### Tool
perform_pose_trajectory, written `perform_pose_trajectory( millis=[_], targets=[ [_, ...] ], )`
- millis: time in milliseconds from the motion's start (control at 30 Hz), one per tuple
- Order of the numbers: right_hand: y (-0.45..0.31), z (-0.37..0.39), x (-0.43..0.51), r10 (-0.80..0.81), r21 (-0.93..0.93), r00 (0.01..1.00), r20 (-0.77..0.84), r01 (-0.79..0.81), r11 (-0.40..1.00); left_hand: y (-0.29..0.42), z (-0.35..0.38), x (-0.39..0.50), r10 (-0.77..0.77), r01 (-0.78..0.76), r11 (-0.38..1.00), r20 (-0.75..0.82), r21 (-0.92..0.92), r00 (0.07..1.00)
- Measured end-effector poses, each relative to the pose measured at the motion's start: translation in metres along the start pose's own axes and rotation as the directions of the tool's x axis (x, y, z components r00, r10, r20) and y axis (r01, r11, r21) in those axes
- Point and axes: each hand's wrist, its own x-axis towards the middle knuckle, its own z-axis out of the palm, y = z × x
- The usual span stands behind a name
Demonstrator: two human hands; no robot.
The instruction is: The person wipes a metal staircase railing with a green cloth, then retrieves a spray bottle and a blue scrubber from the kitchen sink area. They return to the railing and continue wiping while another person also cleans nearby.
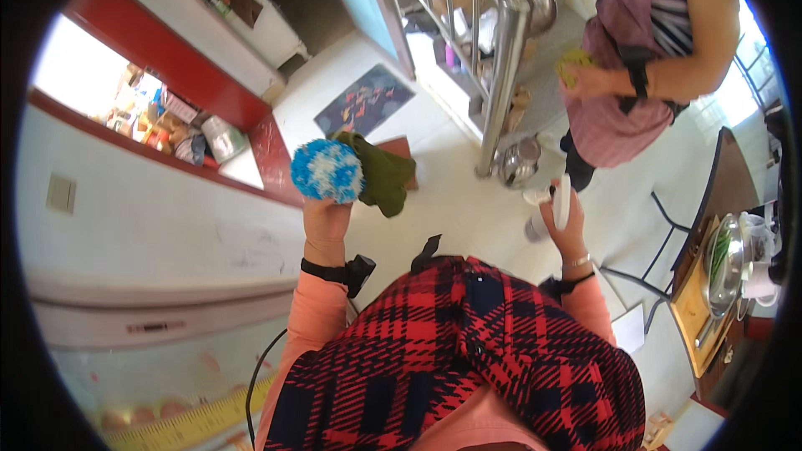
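My left hand (pixel 327 213) is raised at the left and grips a fluffy blue-and-white duster head (pixel 327 170). A dark green cloth (pixel 383 176) hangs beside the duster, on its right; whether my fingers hold it too cannot be told. On the right, my right hand (pixel 567 225) is closed around a spray bottle with a white top (pixel 562 200). The bottle's translucent body (pixel 536 228) shows to the left of my fingers.
A co-worker (pixel 633 88) stands at upper right, a yellow-green cloth (pixel 574 67) in one hand. A metal stair railing (pixel 504 75) rises ahead. A floor mat (pixel 364 102) lies by the doorway. At right stands a table with a wooden board (pixel 689 313) and a glass-lidded pan (pixel 727 266).
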Motion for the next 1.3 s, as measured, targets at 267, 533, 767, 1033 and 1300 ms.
perform_pose_trajectory(
  millis=[267, 533, 767, 1033, 1300],
  targets=[
    [-0.06, 0.005, 0.086, 0.16, 0.083, 0.985, -0.064, -0.155, 0.984, -0.025, 0.013, 0.183, -0.173, 0.174, 0.985, 0.147, 0.006, 0.974],
    [-0.068, 0.003, 0.221, -0.136, 0.162, 0.989, -0.062, 0.145, 0.976, -0.059, 0.038, 0.273, -0.25, 0.245, 0.968, 0.208, 0.05, 0.946],
    [-0.044, -0.004, 0.252, -0.142, 0.121, 0.98, -0.137, 0.159, 0.98, -0.082, 0.044, 0.322, -0.316, 0.302, 0.948, 0.207, 0.099, 0.926],
    [-0.027, -0.015, 0.21, 0.123, 0.087, 0.951, -0.283, -0.103, 0.991, -0.104, 0.056, 0.37, -0.375, 0.343, 0.926, 0.292, 0.154, 0.88],
    [-0.027, 0.009, 0.222, 0.262, 0.133, 0.86, -0.437, -0.226, 0.965, -0.131, 0.044, 0.429, -0.575, 0.496, 0.816, 0.328, 0.297, 0.75]
  ],
)
